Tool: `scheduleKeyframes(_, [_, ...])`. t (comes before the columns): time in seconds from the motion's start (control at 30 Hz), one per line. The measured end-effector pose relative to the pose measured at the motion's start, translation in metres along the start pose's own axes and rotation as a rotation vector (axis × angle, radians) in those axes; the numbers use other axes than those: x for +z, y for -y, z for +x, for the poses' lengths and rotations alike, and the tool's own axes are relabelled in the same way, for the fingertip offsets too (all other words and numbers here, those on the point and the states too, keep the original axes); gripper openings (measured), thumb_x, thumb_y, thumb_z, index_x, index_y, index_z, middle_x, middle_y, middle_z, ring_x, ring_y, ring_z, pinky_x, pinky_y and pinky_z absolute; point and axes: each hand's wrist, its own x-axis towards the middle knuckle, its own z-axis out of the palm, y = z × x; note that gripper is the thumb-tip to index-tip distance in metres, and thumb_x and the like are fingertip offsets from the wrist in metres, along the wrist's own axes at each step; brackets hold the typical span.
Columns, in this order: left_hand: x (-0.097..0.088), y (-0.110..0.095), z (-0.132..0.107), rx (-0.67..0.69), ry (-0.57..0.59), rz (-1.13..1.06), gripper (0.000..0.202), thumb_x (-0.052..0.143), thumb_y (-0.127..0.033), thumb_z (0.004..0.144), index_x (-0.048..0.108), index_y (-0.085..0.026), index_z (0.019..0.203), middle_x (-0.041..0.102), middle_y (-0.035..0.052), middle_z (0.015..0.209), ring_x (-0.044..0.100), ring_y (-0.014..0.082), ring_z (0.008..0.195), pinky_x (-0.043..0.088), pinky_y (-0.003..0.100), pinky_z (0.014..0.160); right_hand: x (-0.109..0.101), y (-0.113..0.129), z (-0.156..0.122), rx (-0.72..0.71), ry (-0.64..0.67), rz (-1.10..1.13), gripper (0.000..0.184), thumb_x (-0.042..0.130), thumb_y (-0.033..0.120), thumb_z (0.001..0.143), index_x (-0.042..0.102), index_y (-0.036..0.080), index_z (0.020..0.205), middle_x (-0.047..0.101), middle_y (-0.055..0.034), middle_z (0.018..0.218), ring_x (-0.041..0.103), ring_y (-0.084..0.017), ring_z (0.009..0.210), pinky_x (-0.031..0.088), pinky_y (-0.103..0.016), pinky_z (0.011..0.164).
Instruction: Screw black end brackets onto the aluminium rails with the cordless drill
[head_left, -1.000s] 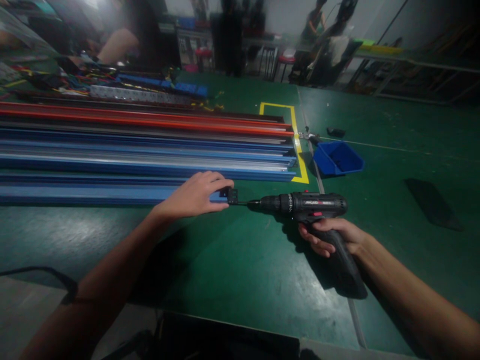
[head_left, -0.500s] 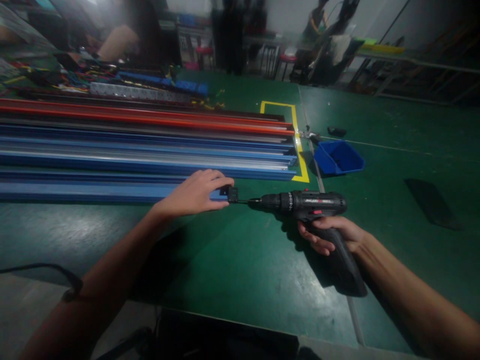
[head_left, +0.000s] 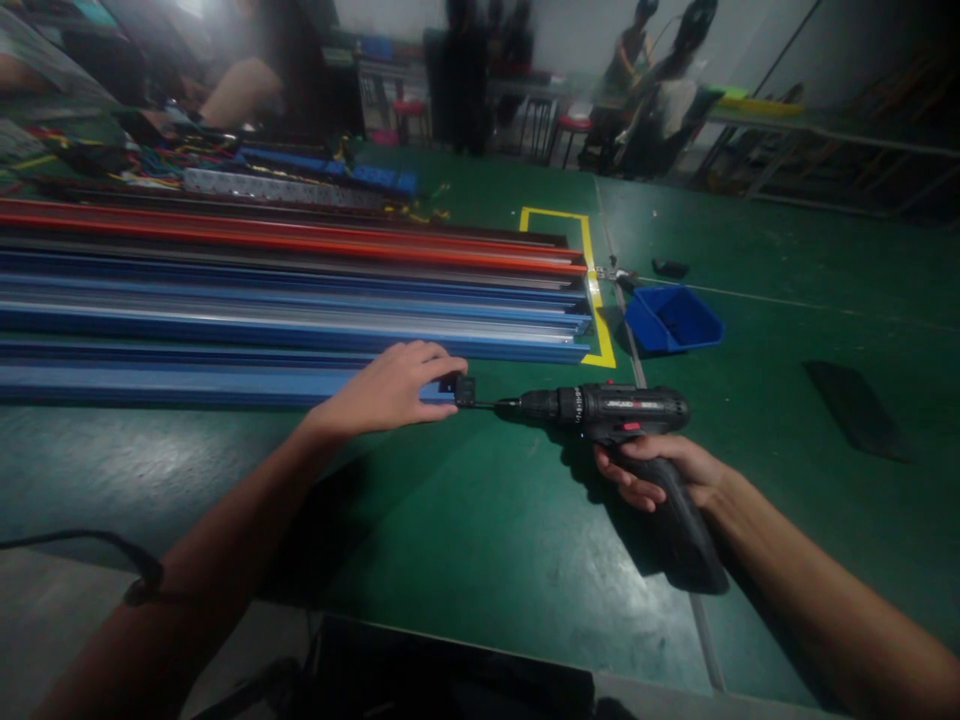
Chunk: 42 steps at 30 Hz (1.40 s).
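Observation:
My left hand (head_left: 394, 390) grips the right end of a long blue metal profile (head_left: 187, 383), thumb on the near side and fingers on the far side. A small black end cap (head_left: 465, 390) sits at that end, beside my fingertips. My right hand (head_left: 660, 470) is wrapped round the handle of a black cordless drill (head_left: 634, 408), which lies level and points left. Its thin bit reaches the end cap's outer face; the bit's very tip is hard to make out.
Behind lie more blue profiles (head_left: 300, 320) and orange ones (head_left: 375, 240), ending near a yellow tape outline (head_left: 604, 340). A blue bin (head_left: 675, 318) and a dark flat piece (head_left: 859, 410) are to the right. Wires (head_left: 150, 160) and other people are at the back.
Both hands, the drill and the profile hold nearly the same place. The view has shifted very slightly.

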Motion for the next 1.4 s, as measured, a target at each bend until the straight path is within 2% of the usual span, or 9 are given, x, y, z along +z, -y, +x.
scheduleKeyframes(1.03, [0.0004, -0.0004, 0.0007, 0.006, 0.003, 0.008, 0.045, 0.068, -0.044, 0.093, 0.060, -0.026, 0.133, 0.063, 0.0082, 0.129, 0.059, 0.0279, 0.117, 0.045, 0.041, 0.097, 0.0008, 0.0014, 0.0001, 0.013, -0.018, 0.011, 0.025, 0.066, 0.022, 0.095, 0.073, 0.003, 0.110, 0.068, -0.0070, 0.083, 0.057, -0.005, 0.049, 0.058, -0.020, 0.056])
scheduleKeyframes(1.4, [0.0008, 0.0003, 0.0003, 0.012, -0.013, 0.004, 0.044, 0.067, -0.046, 0.093, 0.060, -0.026, 0.132, 0.063, 0.0083, 0.128, 0.059, 0.0275, 0.116, 0.045, 0.041, 0.097, 0.0013, -0.0006, -0.0005, -0.003, -0.020, 0.002, 0.023, 0.066, 0.021, 0.095, 0.073, 0.003, 0.108, 0.066, -0.0050, 0.080, 0.056, -0.005, 0.048, 0.058, -0.020, 0.056])
